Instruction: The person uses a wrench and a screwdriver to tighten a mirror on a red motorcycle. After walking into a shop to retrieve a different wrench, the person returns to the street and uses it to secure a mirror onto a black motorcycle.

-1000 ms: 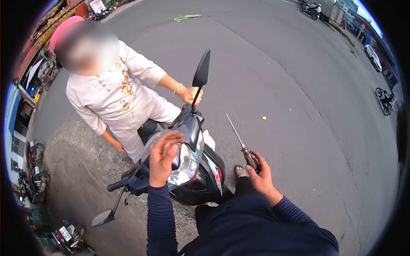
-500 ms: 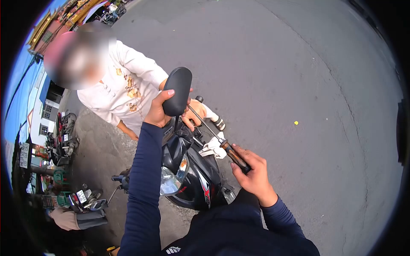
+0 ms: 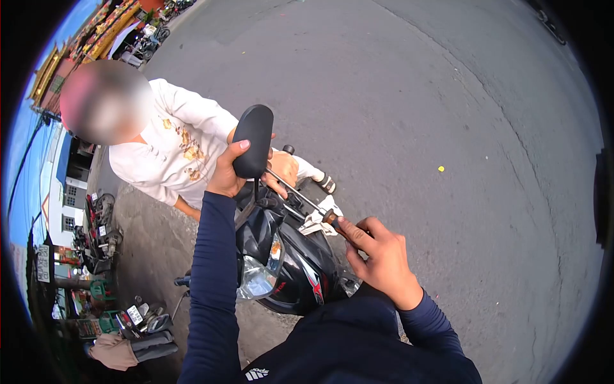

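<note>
My left hand is closed on a black motorbike mirror, thumb on its back shell and the other fingers hidden behind it. In my right hand is a screwdriver, its brown handle mostly covered by my fingers. The long metal shaft slants up and left to the mirror's lower edge; its tip is hidden there. Below lies the black front of the motorbike, with a clear headlight. A white cloth or glove rests beside the screwdriver.
A person in a white embroidered shirt sits on the motorbike, a hand at the handlebar behind the mirror. Grey road stretches to the right. Parked motorbikes and another person are at the left.
My right fingers have rolled over the screwdriver handle and cover more of it. The mirror and my left hand sit slightly further left in view.
</note>
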Action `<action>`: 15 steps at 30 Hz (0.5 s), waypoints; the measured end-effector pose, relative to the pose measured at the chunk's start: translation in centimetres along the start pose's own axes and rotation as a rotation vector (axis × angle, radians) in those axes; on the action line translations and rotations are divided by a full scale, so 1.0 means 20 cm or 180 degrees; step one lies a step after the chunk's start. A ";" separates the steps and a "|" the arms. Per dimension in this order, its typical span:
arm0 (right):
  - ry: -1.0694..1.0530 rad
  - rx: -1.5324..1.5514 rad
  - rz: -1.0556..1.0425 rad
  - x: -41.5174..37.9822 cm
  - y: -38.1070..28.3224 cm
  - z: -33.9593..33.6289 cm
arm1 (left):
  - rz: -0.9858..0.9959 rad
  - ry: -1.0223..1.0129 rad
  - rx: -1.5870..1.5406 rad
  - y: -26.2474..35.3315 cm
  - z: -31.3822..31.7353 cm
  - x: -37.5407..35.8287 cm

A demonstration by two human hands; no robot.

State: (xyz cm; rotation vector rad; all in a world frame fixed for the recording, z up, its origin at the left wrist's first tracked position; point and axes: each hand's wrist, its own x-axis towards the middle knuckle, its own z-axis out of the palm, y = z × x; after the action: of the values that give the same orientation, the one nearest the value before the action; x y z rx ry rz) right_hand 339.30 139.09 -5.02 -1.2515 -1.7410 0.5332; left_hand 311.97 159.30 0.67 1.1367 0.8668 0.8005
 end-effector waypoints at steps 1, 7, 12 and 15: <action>-0.0086 -0.0553 -0.0140 0.01 -0.01 -0.02 | 0.0007 0.0012 0.0027 0.00 0.00 0.00; -0.0120 -0.1488 -0.0951 0.04 -0.04 -0.09 | 0.0103 0.0001 0.0024 0.00 0.02 -0.01; -0.0163 -0.1235 -0.1049 0.06 0.00 -0.09 | 0.0091 0.0082 0.0169 0.00 0.02 -0.02; -0.0042 0.0027 -0.0328 0.06 0.03 -0.04 | 0.0026 0.0000 0.0057 -0.01 0.02 -0.01</action>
State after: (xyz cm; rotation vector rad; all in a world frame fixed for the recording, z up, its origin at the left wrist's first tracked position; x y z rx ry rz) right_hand 340.15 140.33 -4.50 -1.1478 -1.8016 0.4894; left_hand 312.17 158.96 0.61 1.1567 0.8714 0.8009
